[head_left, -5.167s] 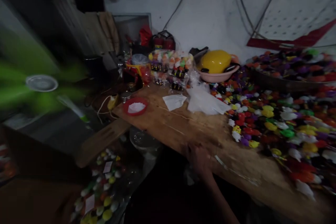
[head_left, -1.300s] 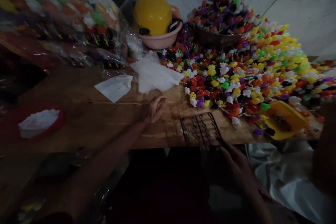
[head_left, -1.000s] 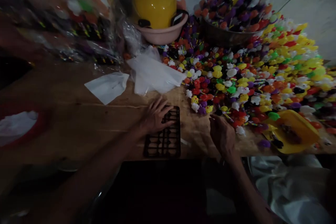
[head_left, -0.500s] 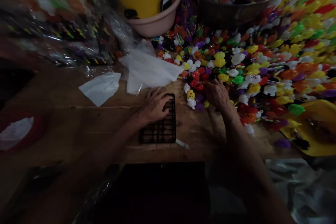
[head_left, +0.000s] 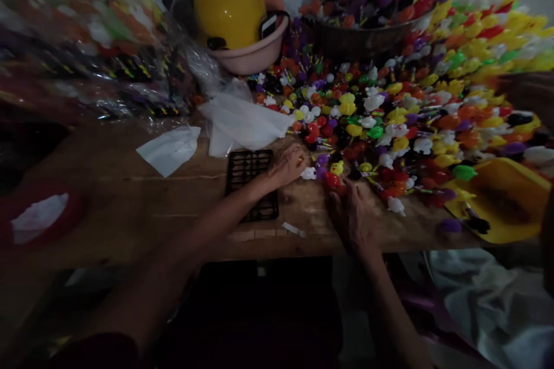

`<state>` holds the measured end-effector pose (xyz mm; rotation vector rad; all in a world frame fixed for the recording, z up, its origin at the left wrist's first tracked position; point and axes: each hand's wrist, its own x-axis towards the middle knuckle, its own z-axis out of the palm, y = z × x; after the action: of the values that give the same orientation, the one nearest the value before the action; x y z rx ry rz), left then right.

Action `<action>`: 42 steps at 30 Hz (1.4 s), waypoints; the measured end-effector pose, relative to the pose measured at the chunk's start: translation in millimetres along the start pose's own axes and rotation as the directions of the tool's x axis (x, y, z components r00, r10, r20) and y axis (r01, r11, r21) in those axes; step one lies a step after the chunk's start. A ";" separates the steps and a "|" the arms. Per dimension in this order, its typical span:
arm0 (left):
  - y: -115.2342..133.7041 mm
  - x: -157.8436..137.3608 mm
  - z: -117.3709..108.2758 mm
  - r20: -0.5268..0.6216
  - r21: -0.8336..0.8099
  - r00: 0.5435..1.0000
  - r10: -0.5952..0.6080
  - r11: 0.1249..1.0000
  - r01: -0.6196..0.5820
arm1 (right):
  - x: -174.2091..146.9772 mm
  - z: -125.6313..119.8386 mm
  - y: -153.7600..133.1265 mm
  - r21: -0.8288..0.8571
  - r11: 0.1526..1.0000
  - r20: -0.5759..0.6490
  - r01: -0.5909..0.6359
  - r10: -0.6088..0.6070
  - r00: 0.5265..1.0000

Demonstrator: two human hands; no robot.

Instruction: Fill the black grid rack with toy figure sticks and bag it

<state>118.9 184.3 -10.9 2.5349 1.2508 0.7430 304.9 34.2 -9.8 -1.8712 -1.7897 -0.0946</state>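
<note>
Head view: black gridded tray (head_left: 247,169)

- Black tray (head_left: 246,170): lies flat on the table (head_left: 298,204), open lattice of small cells, partly covered across the middle.
- Figure pile (head_left: 374,132): spreads loosely to the right of the tray, in small glossy plastic shapes of red, yellow, white, green, purple, orange and black, some on striped stems.
- Red figure (head_left: 332,180): lies at the pile's near edge, details blurred.
- Yellow figure (head_left: 336,167): sits just behind the red figure.
- White figure (head_left: 308,173): lies between tray and red figure.
</note>
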 end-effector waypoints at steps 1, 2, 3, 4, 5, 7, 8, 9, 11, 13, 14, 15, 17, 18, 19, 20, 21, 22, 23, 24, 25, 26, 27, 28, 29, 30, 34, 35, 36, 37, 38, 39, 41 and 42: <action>-4.7 -5.8 -4.6 0.010 -0.006 1.000 0.013 1.000 -0.013 | -3.1 2.9 1.8 0.007 1.000 0.018 0.008 -0.008 1.000; -7.8 -10.5 -10.2 0.008 -0.012 1.000 0.020 1.000 -0.020 | -5.2 5.8 3.7 0.032 0.999 0.014 0.022 -0.023 1.000; -9.1 -13.4 -15.9 -0.007 -0.017 1.000 0.022 1.000 -0.023 | -6.8 8.4 5.7 0.066 0.997 -0.005 0.037 -0.037 0.999; -8.2 -14.3 -20.8 -0.034 -0.017 0.999 0.023 1.000 -0.023 | -8.2 10.8 7.6 0.097 0.994 -0.030 0.045 -0.042 0.999; -5.1 -12.9 -24.2 -0.064 -0.010 0.998 0.024 1.000 -0.025 | -9.6 12.7 9.4 0.119 0.992 -0.054 0.044 -0.038 0.998; 6.0 -4.6 -24.7 -0.099 0.022 0.994 0.041 0.999 -0.039 | -12.3 15.1 11.7 0.126 0.991 -0.076 0.032 -0.022 0.997; 13.0 1.3 -21.9 -0.087 0.042 0.994 0.061 0.997 -0.057 | -13.5 15.8 12.2 0.115 0.993 -0.073 0.027 -0.019 0.997; 20.1 7.6 -17.3 -0.050 0.061 0.995 0.084 0.995 -0.081 | -14.5 16.1 12.2 0.097 0.995 -0.063 0.027 -0.021 0.998; 31.8 18.1 -5.3 0.049 0.078 0.990 0.131 0.988 -0.135 | -15.8 16.3 10.8 0.051 0.998 -0.048 0.033 -0.031 0.998; 37.3 23.0 6.4 0.121 0.084 0.980 0.156 0.982 -0.167 | -16.8 15.9 8.1 -0.008 1.000 -0.044 0.031 -0.031 0.999; 37.4 23.2 10.6 0.137 0.087 0.978 0.159 0.981 -0.172 | -17.4 15.3 6.6 -0.039 0.999 -0.051 0.023 -0.025 0.998; 36.1 22.3 12.9 0.145 0.084 0.976 0.164 0.980 -0.178 | -18.0 14.5 5.2 -0.073 0.997 -0.062 0.013 -0.018 0.998; 32.1 18.5 10.8 0.151 0.070 0.972 0.182 0.979 -0.194 | -19.3 11.9 3.1 -0.125 0.992 -0.086 -0.012 0.001 0.996; 30.4 16.0 6.4 0.138 0.061 0.972 0.188 0.978 -0.198 | -19.8 10.5 2.5 -0.132 0.991 -0.091 -0.021 0.009 0.996; 29.4 13.2 0.0 0.111 0.055 0.976 0.190 0.979 -0.197 | -20.3 9.1 2.4 -0.124 0.992 -0.089 -0.025 0.014 0.996; 29.0 9.7 -7.9 0.067 0.052 0.979 0.190 0.980 -0.194 | -20.5 7.9 2.8 -0.104 0.994 -0.076 -0.018 0.010 0.997; 28.6 5.1 -17.0 0.011 0.054 0.982 0.191 0.980 -0.191 | -20.4 7.2 3.5 -0.075 0.997 -0.062 -0.005 0.000 0.998; 27.8 -0.9 -26.7 -0.050 0.062 0.981 0.188 0.981 -0.184 | -20.2 6.9 4.6 -0.046 0.999 -0.053 0.010 -0.013 0.998; 25.7 -8.9 -36.3 -0.105 0.076 0.979 0.177 0.983 -0.169 | -19.8 7.1 5.9 -0.019 1.000 -0.053 0.023 -0.024 0.998; 21.9 -19.2 -45.4 -0.146 0.096 0.978 0.150 0.986 -0.137 | -19.3 7.7 7.2 0.006 1.000 -0.062 0.029 -0.029 0.998; 16.1 -32.1 -53.4 -0.176 0.119 0.979 0.104 0.989 -0.084 | -19.0 8.4 8.1 0.032 0.999 -0.072 0.025 -0.023 0.997; 8.7 -47.4 -60.1 -0.195 0.143 0.980 0.041 0.990 -0.012 | -18.7 9.0 8.2 0.064 0.998 -0.086 0.012 -0.006 0.996; 0.2 -64.6 -65.3 -0.204 0.167 0.978 -0.040 0.983 0.075 | -18.6 9.1 7.1 0.105 0.994 -0.102 -0.010 0.021 0.995; -8.4 -82.9 -68.7 -0.206 0.187 0.972 -0.112 0.971 0.152 | -18.6 8.5 4.5 0.159 0.987 -0.103 -0.037 0.054 0.993; -16.2 -101.4 -70.5 -0.203 0.196 0.963 -0.175 0.957 0.215 | -18.5 7.0 0.3 0.230 0.970 -0.093 -0.074 0.098 0.991; -22.1 -119.0 -70.6 -0.193 0.193 0.956 -0.221 0.947 0.258 | -18.3 4.6 -5.5 0.315 0.942 -0.062 -0.119 0.146 0.987; -16.2 -164.8 -60.0 -0.175 0.169 0.964 -0.198 0.959 0.228 | -14.8 -7.7 -35.5 0.669 0.683 0.219 -0.293 0.196 0.956; -8.3 -168.9 -56.2 -0.194 0.168 0.964 -0.184 0.961 0.218 | -13.7 -9.4 -41.7 0.727 0.603 0.289 -0.329 0.166 0.943; 0.7 -170.8 -52.5 -0.208 0.168 0.962 -0.176 0.963 0.213 | -12.9 -9.9 -46.4 0.766 0.528 0.350 -0.365 0.133 0.927; 10.0 -171.2 -49.1 -0.212 0.163 0.962 -0.172 0.964 0.208 | -12.5 -9.2 -49.4 0.789 0.464 0.398 -0.403 0.112 0.910; 18.8 -171.0 -46.2 -0.210 0.156 0.963 -0.166 0.967 0.201 | -12.5 -7.6 -50.8 0.799 0.410 0.439 -0.439 0.102 0.893; 26.6 -170.8 -43.7 -0.207 0.147 0.966 -0.157 0.971 0.189 | -12.8 -5.2 -50.9 0.802 0.368 0.470 -0.471 0.098 0.877; 37.9 -172.0 -40.3 -0.202 0.128 0.970 -0.135 0.978 0.162 | -13.8 0.4 -49.0 0.805 0.311 0.503 -0.505 0.092 0.859; 41.3 -173.4 -39.5 -0.206 0.120 0.970 -0.126 0.981 0.153 | -14.2 2.9 -48.1 0.809 0.290 0.512 -0.512 0.082 0.855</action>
<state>37.5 21.1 -20.2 2.4924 1.5764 0.9252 257.0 21.0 -2.1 -1.2710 -1.1151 1.2951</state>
